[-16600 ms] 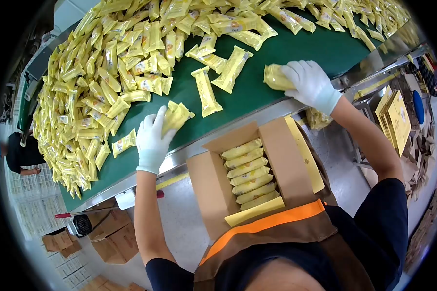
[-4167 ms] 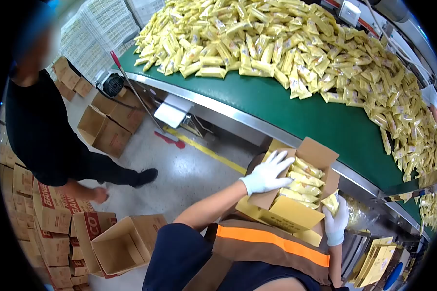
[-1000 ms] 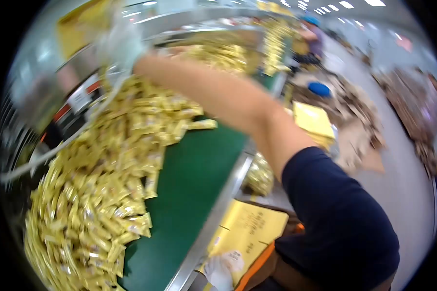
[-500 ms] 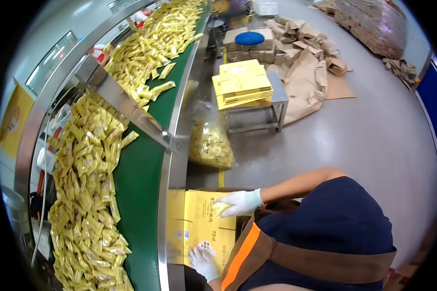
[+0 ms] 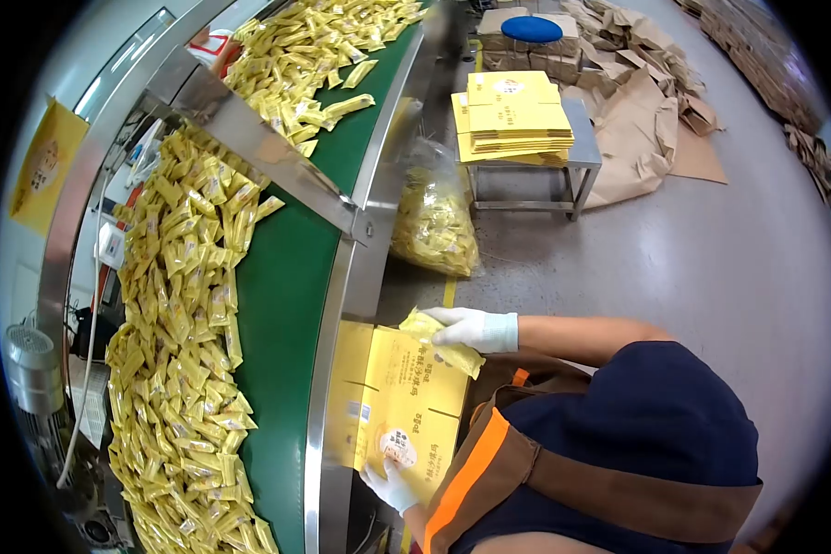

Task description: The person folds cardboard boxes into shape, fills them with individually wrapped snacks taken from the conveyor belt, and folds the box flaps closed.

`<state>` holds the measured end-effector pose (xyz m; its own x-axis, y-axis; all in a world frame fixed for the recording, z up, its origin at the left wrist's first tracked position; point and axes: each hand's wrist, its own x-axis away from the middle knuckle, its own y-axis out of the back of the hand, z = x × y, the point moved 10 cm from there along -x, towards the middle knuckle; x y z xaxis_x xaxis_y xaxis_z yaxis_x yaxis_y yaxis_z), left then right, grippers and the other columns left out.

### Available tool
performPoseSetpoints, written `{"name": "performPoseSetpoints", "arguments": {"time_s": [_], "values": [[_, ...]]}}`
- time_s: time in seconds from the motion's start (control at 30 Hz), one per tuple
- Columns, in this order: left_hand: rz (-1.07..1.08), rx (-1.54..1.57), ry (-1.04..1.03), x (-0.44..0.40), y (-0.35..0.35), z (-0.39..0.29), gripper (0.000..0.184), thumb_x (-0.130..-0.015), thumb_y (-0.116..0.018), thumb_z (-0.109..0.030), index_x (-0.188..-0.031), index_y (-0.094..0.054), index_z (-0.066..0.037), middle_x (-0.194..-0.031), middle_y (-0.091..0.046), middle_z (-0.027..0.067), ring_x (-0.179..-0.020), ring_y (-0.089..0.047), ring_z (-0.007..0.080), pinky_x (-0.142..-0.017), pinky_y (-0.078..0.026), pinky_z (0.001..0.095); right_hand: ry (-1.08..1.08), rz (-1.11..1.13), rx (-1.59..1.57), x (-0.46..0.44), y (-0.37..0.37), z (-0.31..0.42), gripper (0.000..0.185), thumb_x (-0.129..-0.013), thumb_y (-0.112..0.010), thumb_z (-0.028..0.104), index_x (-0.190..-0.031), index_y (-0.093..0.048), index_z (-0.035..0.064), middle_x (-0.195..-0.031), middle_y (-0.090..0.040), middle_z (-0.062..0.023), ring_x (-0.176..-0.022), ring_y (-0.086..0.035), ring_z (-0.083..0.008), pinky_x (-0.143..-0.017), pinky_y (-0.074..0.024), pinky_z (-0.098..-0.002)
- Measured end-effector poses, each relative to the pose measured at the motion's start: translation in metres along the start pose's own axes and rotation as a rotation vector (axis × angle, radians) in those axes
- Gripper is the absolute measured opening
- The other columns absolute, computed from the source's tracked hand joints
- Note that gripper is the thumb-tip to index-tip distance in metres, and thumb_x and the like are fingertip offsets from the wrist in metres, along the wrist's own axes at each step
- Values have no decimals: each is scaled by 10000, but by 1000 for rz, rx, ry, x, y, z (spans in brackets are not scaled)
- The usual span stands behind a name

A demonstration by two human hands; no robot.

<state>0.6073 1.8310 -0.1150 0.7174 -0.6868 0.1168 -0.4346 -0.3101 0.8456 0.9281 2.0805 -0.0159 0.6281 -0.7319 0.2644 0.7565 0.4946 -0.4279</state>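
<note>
A yellow printed carton (image 5: 415, 383) lies in front of me against the metal edge of the green conveyor (image 5: 286, 277), its flaps spread. My left hand (image 5: 392, 487), in a white glove, rests at the carton's near end with its fingers spread on the printed face. Over the far end is my right hand (image 5: 469, 330), also gloved, closed on a yellow packet (image 5: 443, 343). Many wrapped yellow packets (image 5: 180, 351) are heaped along the belt on the left. Whatever is inside the carton is hidden.
Flat yellow cartons (image 5: 517, 115) are stacked on a metal stand (image 5: 577, 138). A clear bag of packets (image 5: 434, 222) stands on the floor beside the conveyor. Farther back are a blue stool (image 5: 531, 30) and crumpled brown paper (image 5: 642, 129). A metal bar (image 5: 258, 143) crosses the belt.
Since half a second ago, the view has shifted a little. My right hand has lifted slightly off the carton, and the packet in it now shows more fully. My left hand remains at the near end.
</note>
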Motion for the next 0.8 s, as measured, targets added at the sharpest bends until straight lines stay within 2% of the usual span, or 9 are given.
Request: {"name": "performPoseSetpoints", "arguments": {"time_s": [0.07, 0.13, 0.17, 0.33, 0.4, 0.43, 0.57, 0.63, 0.8], "values": [[-64, 197, 92, 2, -1, 12, 669, -886, -624, -252, -1454, -371, -6, -1448, -414, 253, -1335, -408, 360, -1093, -355, 439, 32, 4, 22, 1, 8, 4, 577, -941, -547, 113, -1472, -327, 50, -1210, -570, -117, -935, -625, -177, -811, -553, -346], [14, 521, 303, 27, 18, -37, 732, -901, -622, -190, -1493, -253, 33, -1452, -416, 235, -1218, -527, 325, -1001, -454, 384, 70, -87, -156, 3, 24, 17, 568, -948, -581, 155, -1468, -368, 65, -1149, -606, -116, -936, -627, -174, -832, -528, -331], [5, 479, 297, 21, 14, -18, 742, -903, -630, -206, -1497, -250, 25, -1444, -424, 239, -1204, -537, 324, -984, -466, 381, 110, -153, -205, 2, 36, 23, 557, -960, -574, 160, -1466, -361, 64, -1097, -614, -115, -826, -639, -172, -742, -556, -326], [108, 493, 276, 5, -5, 49, 677, -938, -607, -262, -1478, -302, 8, -1384, -482, 226, -1129, -579, 308, -922, -502, 381, 5, -299, -223, 3, 65, 11, 481, -990, -519, 205, -1438, -361, 134, -979, -574, -90, -713, -604, -181, -601, -552, -316], [294, 744, 346, 11, -23, 39, 623, -958, -577, -273, -1456, -336, 15, -1349, -512, 212, -1112, -584, 304, -917, -503, 382, -38, -244, -121, 11, 56, -1, 531, -928, -576, 129, -1420, -375, 128, -996, -564, -87, -740, -601, -180, -617, -546, -328], [339, 843, 361, 14, -28, 36, 544, -985, -529, -267, -1417, -375, 26, -1305, -543, 180, -1092, -591, 289, -895, -508, 382, -66, -214, 2, 19, 50, -1, 765, -854, -622, 104, -1519, -243, 113, -1062, -589, -122, -895, -624, -185, -711, -558, -330], [493, 1071, 250, 34, -20, -10, 565, -928, -594, -274, -1391, -425, 2, -1293, -555, 197, -1153, -559, 331, -950, -468, 430, 6, -219, 376, 19, 43, -20, 801, -807, -640, 115, -1514, -265, 85, -1228, -579, -154, -1047, -606, -204, -877, -517, -339], [491, 1020, 237, 39, -17, -18, 564, -917, -600, -306, -1371, -452, -5, -1286, -563, 197, -1153, -560, 336, -953, -465, 437, -2, -156, 520, 20, 32, -16, 776, -829, -636, 145, -1511, -273, 76, -1265, -575, -153, -1057, -613, -201, -911, -499, -337], [244, 429, 161, 41, 18, -14, 572, -892, -616, -389, -1320, -518, -23, -1266, -583, 196, -1154, -560, 348, -961, -455, 455, -87, -184, 238, 36, 21, -8, 604, -943, -516, 192, -1496, -300, 79, -1114, -598, -116, -1000, -616, -194, -826, -531, -346]]}}
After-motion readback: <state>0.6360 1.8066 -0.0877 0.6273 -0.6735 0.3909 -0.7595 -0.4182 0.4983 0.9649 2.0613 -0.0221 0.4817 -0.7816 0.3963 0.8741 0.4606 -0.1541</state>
